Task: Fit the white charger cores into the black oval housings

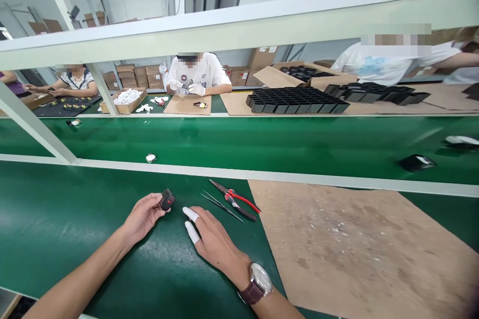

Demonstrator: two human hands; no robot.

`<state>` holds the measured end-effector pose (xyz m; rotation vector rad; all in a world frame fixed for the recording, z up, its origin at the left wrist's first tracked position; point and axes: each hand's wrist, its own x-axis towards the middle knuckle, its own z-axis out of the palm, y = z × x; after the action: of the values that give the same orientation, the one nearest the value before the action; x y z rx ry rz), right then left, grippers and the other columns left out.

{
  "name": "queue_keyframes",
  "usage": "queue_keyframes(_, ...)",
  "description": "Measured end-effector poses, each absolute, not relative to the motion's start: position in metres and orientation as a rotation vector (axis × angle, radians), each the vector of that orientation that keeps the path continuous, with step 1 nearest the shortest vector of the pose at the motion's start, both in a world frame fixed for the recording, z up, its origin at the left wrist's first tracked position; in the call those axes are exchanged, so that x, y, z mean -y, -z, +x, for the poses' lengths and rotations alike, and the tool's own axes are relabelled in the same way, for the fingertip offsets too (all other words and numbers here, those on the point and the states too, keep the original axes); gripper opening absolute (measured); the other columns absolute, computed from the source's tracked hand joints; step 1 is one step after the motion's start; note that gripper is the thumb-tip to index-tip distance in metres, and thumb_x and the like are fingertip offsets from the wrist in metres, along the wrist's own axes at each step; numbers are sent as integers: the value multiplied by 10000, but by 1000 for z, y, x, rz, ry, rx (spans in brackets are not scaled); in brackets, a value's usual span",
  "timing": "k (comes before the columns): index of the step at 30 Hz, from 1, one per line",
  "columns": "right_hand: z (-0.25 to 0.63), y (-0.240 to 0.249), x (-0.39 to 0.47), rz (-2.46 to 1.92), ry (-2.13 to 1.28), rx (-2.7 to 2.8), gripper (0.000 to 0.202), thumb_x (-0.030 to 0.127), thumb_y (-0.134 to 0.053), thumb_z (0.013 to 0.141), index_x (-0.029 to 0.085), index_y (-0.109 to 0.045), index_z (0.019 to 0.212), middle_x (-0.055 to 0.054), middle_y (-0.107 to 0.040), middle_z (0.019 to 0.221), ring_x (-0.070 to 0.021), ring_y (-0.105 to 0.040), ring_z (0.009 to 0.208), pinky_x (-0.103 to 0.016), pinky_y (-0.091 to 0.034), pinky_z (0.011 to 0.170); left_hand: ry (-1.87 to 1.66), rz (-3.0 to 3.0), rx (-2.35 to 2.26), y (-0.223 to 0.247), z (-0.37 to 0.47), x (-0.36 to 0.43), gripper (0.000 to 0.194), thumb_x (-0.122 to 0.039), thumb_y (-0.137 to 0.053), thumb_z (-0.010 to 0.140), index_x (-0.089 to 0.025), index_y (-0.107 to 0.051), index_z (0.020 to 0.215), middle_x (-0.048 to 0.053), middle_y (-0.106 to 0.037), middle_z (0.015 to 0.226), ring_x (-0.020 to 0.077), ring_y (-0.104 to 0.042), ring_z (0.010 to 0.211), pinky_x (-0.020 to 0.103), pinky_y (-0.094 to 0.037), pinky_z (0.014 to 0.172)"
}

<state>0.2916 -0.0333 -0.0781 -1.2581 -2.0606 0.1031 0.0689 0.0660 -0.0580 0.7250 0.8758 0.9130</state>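
My left hand (pixel 144 215) pinches a small black block-like part (pixel 167 200) between thumb and fingers; a red mark shows on its face. What exactly the part is, I cannot make out. To its right, my right hand (pixel 215 239) is held over the green bench with thumb and forefinger apart, both in white finger cots, and nothing between them. Its other fingers are partly hidden. Just beyond this hand lie metal tweezers (pixel 222 205) and long-nose pliers (pixel 235 199) with red and black handles.
A worn cardboard sheet (pixel 355 244) covers the bench at right. Beyond a pale rail (pixel 209 173) runs a green conveyor belt (pixel 239 142) carrying a small white-topped part (pixel 150 158) and a black part (pixel 416 162). Black trays (pixel 295 100) and several co-workers are across it.
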Motion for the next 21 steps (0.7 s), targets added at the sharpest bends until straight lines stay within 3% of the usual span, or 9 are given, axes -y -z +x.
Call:
queue_keyframes(6,292,83,33,-1257,-89,2093,396,121,-481,1037,176,-519,1427,-135,-665,1263,-281,-662,1107,-486,-601,970,-928,881,-905,62,70,-59,278,-333,-924,767,-133,-743,835,51,-756,803,137,-737,661,180,-617,587)
queue_keyframes(10,291,85,31,-1281,-90,2149,315,105,-490,1018,159,-587,1313,-137,-666,1234,-286,-653,1057,-497,-594,942,-939,1487,-991,68,71,-64,268,-410,-852,834,-171,-740,881,50,-760,850,159,-728,643,287,-640,650)
queue_keyframes(14,292,85,30,-1301,-110,2155,311,82,-519,993,145,-601,1287,-129,-661,1226,-278,-639,1062,-489,-577,958,-1005,2072,-1247,60,64,-124,251,-456,-752,864,-214,-774,930,78,-771,1081,234,-760,908,369,-645,859)
queue_keyframes(21,294,87,32,-1318,-119,2163,316,66,-554,951,159,-625,1244,-104,-654,1229,-272,-623,1061,-482,-555,985,-1114,2075,-1695,27,44,-246,163,-341,-678,874,-192,-737,901,90,-750,902,311,-731,958,476,-573,997)
